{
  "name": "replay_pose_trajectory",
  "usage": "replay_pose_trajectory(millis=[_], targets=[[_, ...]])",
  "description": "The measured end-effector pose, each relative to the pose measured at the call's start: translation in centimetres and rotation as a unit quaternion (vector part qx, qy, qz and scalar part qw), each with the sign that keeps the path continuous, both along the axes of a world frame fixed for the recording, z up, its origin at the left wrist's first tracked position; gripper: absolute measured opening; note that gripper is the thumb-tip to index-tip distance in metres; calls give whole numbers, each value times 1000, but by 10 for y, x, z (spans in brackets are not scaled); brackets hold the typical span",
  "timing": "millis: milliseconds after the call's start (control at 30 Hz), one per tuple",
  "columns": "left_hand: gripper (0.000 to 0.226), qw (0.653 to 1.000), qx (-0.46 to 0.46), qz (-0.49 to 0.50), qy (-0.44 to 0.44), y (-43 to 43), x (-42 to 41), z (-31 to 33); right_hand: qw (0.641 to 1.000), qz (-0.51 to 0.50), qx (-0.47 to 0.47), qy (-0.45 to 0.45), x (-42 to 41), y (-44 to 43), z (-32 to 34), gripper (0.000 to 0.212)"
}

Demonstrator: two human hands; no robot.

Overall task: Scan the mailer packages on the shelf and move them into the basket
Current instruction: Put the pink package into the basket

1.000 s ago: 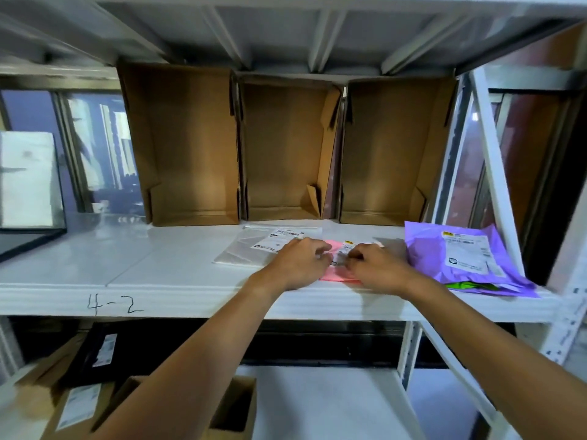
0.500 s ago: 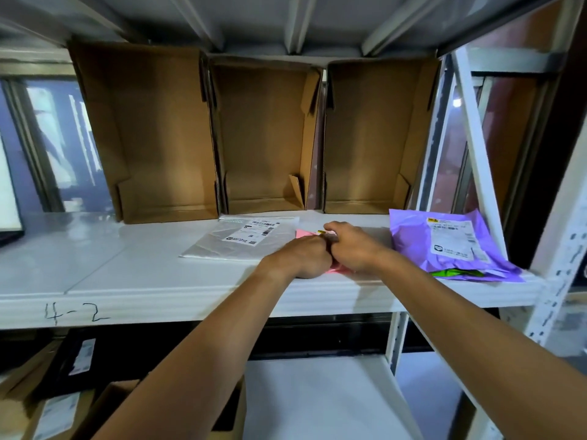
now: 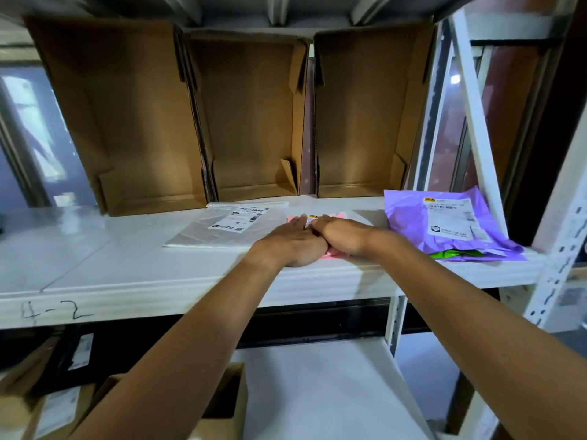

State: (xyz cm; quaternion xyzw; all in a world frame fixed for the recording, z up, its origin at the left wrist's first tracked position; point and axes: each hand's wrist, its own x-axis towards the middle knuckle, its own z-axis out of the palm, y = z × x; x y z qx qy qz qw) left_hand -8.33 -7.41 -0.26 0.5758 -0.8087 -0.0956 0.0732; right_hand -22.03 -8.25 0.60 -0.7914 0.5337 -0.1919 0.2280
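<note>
Pressing down: left hand [image 3: 290,241] and right hand [image 3: 344,236], side by side and touching, fingers straight and flat, gripping nothing.
Pink mailer [image 3: 339,215]: directly under both palms, near the front edge of the shelf [image 3: 127,281]; only slivers show past the fingertips.
Clear mailer [image 3: 222,228]: flat, label up, just left of the left hand.
Purple mailer [image 3: 444,223]: label up, near the right hand but apart from it.
Cardboard boxes [image 3: 254,122]: three, standing along the back.

Your left hand [image 3: 290,241] and right hand [image 3: 341,236] cover most of the pink mailer [image 3: 333,255]. Label print on the purple mailer [image 3: 409,217] is too small to read. At 7 o'clock the cartons [image 3: 57,408] are cut off.
</note>
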Motion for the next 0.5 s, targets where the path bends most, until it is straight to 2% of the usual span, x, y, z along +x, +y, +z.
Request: replay_pose_trajectory(millis=[200,333,433,500], targets=[[74,1000,0,1,-17,-9,-2,-2,996,11,18,89,7,-8,6,55],[75,1000,-2,19,2,-8,-2,-2,998,-16,50,46,8,-6,6,52],[70,999,1,36,3,-10,-3,-3,997,-22,2,69,3,-2,-1,42],[69,999,-1,39,-2,-8,-4,-4,979,-47,-102,172,1,7,-4,27]])
